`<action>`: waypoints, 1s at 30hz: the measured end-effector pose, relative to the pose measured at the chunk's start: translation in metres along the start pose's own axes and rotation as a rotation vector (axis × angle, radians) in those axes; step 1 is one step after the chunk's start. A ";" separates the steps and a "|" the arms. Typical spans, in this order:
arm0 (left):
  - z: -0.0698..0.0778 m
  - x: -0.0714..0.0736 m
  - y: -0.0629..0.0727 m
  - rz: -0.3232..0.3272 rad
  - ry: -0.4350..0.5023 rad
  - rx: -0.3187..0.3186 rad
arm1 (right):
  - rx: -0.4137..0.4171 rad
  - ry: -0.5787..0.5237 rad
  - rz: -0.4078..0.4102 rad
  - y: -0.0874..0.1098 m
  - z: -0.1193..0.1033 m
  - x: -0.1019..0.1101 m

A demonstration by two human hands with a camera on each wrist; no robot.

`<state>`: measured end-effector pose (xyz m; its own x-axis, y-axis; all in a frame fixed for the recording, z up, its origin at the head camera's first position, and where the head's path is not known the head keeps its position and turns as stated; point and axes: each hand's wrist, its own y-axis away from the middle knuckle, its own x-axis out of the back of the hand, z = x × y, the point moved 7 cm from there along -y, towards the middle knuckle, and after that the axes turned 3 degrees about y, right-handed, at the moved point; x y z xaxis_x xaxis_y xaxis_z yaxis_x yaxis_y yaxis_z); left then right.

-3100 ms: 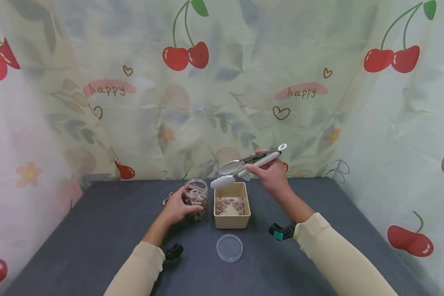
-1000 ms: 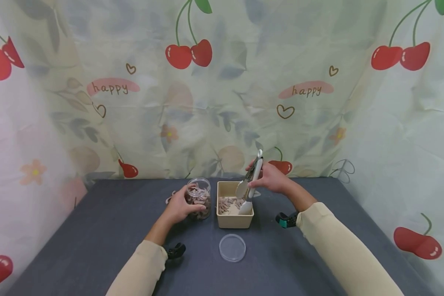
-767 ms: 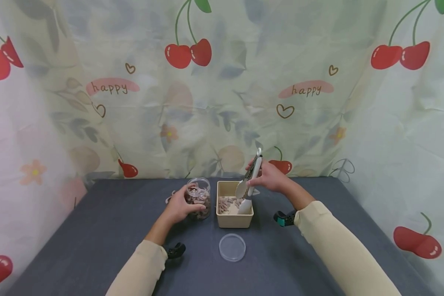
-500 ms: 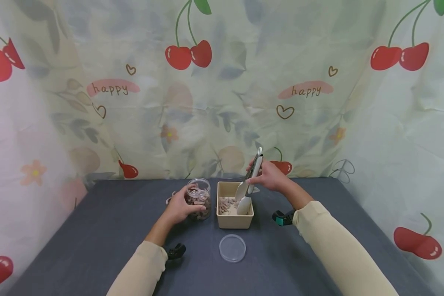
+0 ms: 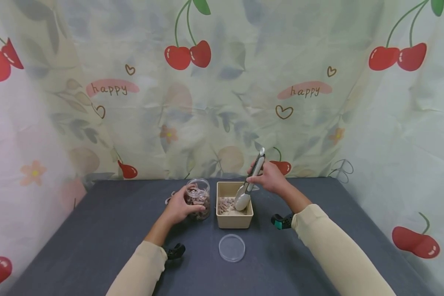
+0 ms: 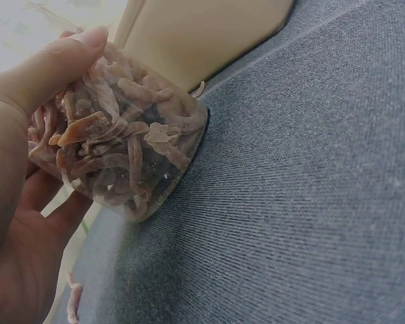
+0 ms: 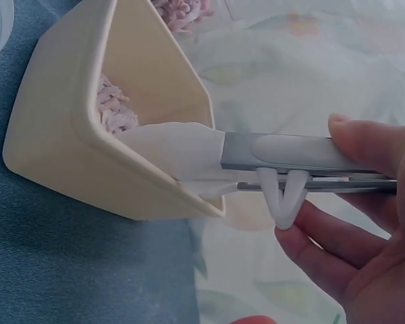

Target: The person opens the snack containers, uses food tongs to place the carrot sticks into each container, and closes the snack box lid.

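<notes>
My left hand [image 5: 179, 205] grips a clear round jar [image 5: 199, 199] standing on the table, its lid off. Brownish-pink dried strips [image 6: 131, 135] fill much of it, pressed against the wall in the left wrist view. With my right hand [image 5: 273, 179] I hold a pair of white-and-steel tongs [image 7: 293, 150], thumb on one arm and fingers on the other. The tongs' white heads reach down into a beige rectangular box [image 5: 234, 222] and stand close together. More strips [image 5: 226, 204] lie on the floor of the box; what is between the heads is hidden.
A translucent round lid [image 5: 232, 248] lies flat in front of the box. Loose strips [image 6: 74, 300] rest on the dark table cloth [image 5: 107, 230] beside the jar. Behind the table hangs a cherry-patterned curtain [image 5: 222, 102].
From above the jar and box, the tongs have come down into the box and tilted upright. Over the last half second their heads have drawn together. The left hand stays on the jar.
</notes>
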<state>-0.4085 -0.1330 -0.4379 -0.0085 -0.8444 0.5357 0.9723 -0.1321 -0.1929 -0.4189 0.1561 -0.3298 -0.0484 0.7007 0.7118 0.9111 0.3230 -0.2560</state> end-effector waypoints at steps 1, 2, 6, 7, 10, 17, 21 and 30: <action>0.000 0.000 0.000 0.000 0.001 0.001 | -0.006 -0.006 0.004 0.001 0.001 0.000; 0.000 0.000 0.000 -0.001 0.002 0.001 | -0.012 -0.012 0.011 0.002 0.001 0.000; -0.001 0.000 0.000 -0.007 -0.005 0.005 | -0.050 -0.055 0.045 0.006 0.006 0.000; -0.001 -0.001 0.000 -0.009 -0.006 0.007 | -0.060 -0.068 0.056 0.006 0.008 0.000; -0.001 -0.001 0.000 -0.012 -0.007 0.008 | -0.077 -0.113 0.089 0.007 0.011 0.003; 0.000 0.000 -0.001 0.002 0.003 -0.005 | -0.039 -0.230 0.154 0.009 0.008 0.012; -0.001 0.000 -0.001 -0.004 -0.004 0.005 | -0.029 -0.296 0.182 0.011 0.006 0.017; -0.002 0.000 -0.002 -0.005 0.001 0.009 | 0.030 -0.360 0.216 0.010 -0.014 0.027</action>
<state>-0.4105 -0.1333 -0.4391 -0.0138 -0.8445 0.5354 0.9743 -0.1318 -0.1827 -0.4056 0.1694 -0.3037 -0.0024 0.9300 0.3675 0.9040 0.1592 -0.3968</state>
